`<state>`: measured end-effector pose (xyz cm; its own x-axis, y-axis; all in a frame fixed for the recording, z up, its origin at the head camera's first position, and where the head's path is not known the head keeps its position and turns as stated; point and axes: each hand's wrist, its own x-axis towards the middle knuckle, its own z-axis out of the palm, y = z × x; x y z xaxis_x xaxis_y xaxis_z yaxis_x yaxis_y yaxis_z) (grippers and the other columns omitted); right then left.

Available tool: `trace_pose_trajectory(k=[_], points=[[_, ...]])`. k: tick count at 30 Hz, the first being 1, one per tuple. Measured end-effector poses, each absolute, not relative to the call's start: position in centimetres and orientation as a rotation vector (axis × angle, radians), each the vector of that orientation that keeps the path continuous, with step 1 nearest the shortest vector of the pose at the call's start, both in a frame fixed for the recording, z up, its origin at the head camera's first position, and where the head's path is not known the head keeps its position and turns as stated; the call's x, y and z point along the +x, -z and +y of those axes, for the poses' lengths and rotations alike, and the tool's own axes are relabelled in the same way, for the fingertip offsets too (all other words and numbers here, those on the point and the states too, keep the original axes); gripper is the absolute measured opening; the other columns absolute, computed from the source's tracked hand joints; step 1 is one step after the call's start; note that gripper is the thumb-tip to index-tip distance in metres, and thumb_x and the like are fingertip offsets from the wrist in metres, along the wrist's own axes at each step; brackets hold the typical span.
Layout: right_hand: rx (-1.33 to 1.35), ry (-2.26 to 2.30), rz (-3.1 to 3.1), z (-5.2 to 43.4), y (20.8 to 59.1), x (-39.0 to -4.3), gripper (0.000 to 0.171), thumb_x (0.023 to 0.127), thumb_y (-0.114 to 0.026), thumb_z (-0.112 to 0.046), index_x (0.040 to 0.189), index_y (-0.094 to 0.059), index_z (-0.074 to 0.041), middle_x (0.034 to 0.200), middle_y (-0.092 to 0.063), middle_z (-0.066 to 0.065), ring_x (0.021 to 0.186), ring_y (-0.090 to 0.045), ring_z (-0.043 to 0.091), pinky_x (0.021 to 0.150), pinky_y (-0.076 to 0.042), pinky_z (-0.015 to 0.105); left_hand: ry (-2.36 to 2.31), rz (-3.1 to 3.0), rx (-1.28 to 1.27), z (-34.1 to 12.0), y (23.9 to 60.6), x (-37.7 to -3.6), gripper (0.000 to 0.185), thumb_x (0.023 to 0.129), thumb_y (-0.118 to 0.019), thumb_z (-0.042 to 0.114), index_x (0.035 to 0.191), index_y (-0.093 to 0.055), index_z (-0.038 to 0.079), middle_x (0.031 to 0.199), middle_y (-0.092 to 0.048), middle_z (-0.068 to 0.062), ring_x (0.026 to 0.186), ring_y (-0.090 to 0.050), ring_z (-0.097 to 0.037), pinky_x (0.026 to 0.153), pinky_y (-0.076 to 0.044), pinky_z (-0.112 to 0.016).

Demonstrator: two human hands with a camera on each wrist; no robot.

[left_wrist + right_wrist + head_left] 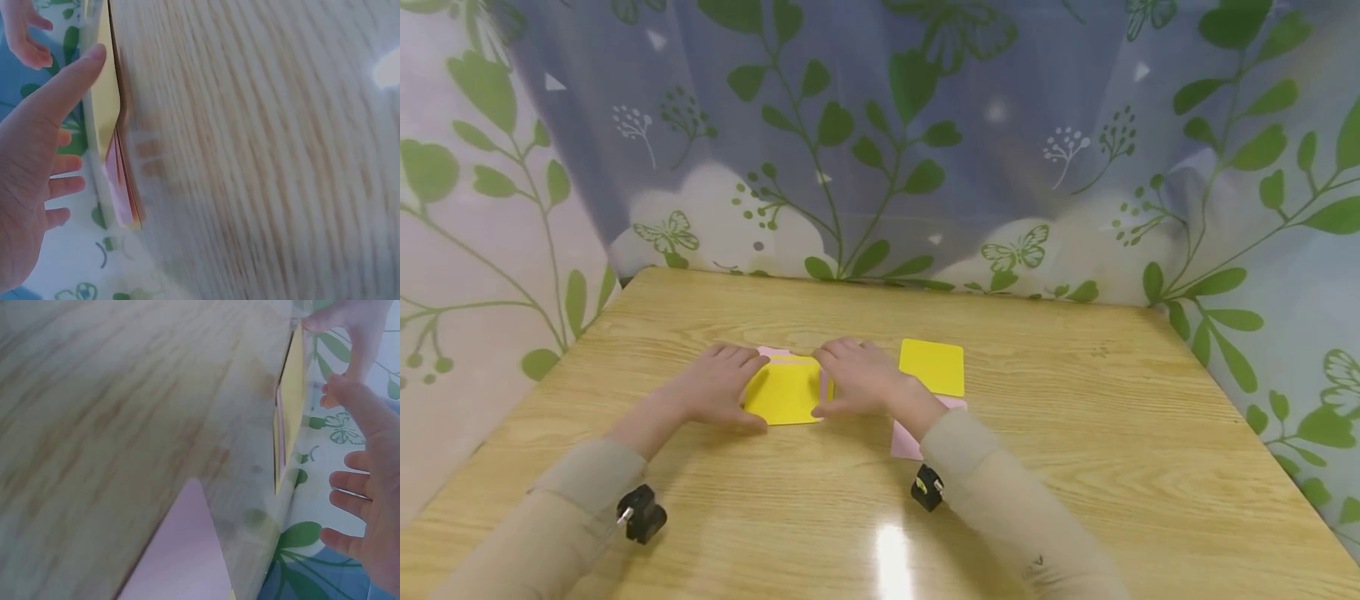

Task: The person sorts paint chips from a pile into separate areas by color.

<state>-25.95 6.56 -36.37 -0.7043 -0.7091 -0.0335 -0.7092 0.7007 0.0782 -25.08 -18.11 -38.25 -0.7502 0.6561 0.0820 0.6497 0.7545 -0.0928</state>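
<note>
We see both hands flat, fingers straight, on the yellow sheet (784, 392) near table (1075, 467) centre: left hand (718, 387) pressing its 9 o'clock edge, right hand (857, 379) its 3 o'clock edge, gripping nothing. It lies over a pink sheet (772, 352) peeking out at 12 o'clock. Our worry: uneven pressure could skew the sheets out of register, or nudge the second yellow square (932, 367) at 3 o'clock.
</note>
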Motion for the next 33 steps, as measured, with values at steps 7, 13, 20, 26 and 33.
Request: trace_pose_trajectory(k=[7, 13, 20, 26, 33], points=[[-1.136, -0.127, 2.85, 5.3, 36.9, -26.3, 0.093, 0.074, -0.059, -0.067, 0.143, -0.032, -0.009, 0.143, -0.035, 0.004, 0.132, -0.029, 0.021, 0.103, -0.031, 0.045, -0.118, -2.888, -1.082, -18.2, 38.1, -25.0, 0.089, 0.069, -0.064, 0.065, 0.126, -0.05, -0.002, 0.122, -0.053, -0.017, 0.113, -0.047, -0.036, 0.097, -0.033, -0.053], [-1.092, -0.204, 2.81, 4.2, 37.7, -26.5, 0.094, 0.074, -0.06, -0.066, 0.143, -0.032, -0.011, 0.145, -0.033, 0.003, 0.133, -0.028, 0.021, 0.104, -0.029, 0.045, -0.174, -2.919, -1.101, -18.3, 38.4, -25.3, 0.09, 0.071, -0.059, 0.07, 0.128, -0.048, 0.0, 0.124, -0.051, -0.017, 0.116, -0.046, -0.037, 0.098, -0.032, -0.054], [-1.048, -0.227, 2.779, 3.7, 38.2, -26.6, 0.093, 0.075, -0.06, -0.065, 0.144, -0.03, -0.011, 0.145, -0.033, 0.004, 0.133, -0.028, 0.02, 0.104, -0.029, 0.046, -0.171, -2.918, -1.111, -18.3, 38.8, -25.3, 0.088, 0.073, -0.057, 0.07, 0.128, -0.048, 0.001, 0.121, -0.051, -0.017, 0.114, -0.046, -0.036, 0.096, -0.034, -0.053], [-1.024, -0.213, 2.766, 3.6, 38.2, -26.8, 0.092, 0.076, -0.059, -0.065, 0.144, -0.031, -0.01, 0.143, -0.035, 0.006, 0.129, -0.033, 0.021, 0.102, -0.033, 0.043, -0.158, -2.928, -1.113, -18.4, 38.9, -25.5, 0.086, 0.075, -0.056, 0.068, 0.129, -0.047, 0.001, 0.12, -0.052, -0.016, 0.113, -0.047, -0.036, 0.096, -0.034, -0.053], [-1.037, -0.209, 2.746, 3.6, 38.2, -26.8, 0.09, 0.077, -0.058, -0.065, 0.144, -0.031, -0.01, 0.142, -0.036, 0.006, 0.128, -0.035, 0.021, 0.1, -0.036, 0.04, -0.143, -2.887, -1.131, -18.4, 39.4, -25.8, 0.083, 0.074, -0.058, 0.066, 0.127, -0.049, 0.002, 0.11, -0.055, -0.013, 0.104, -0.051, -0.033, 0.093, -0.037, -0.049]])
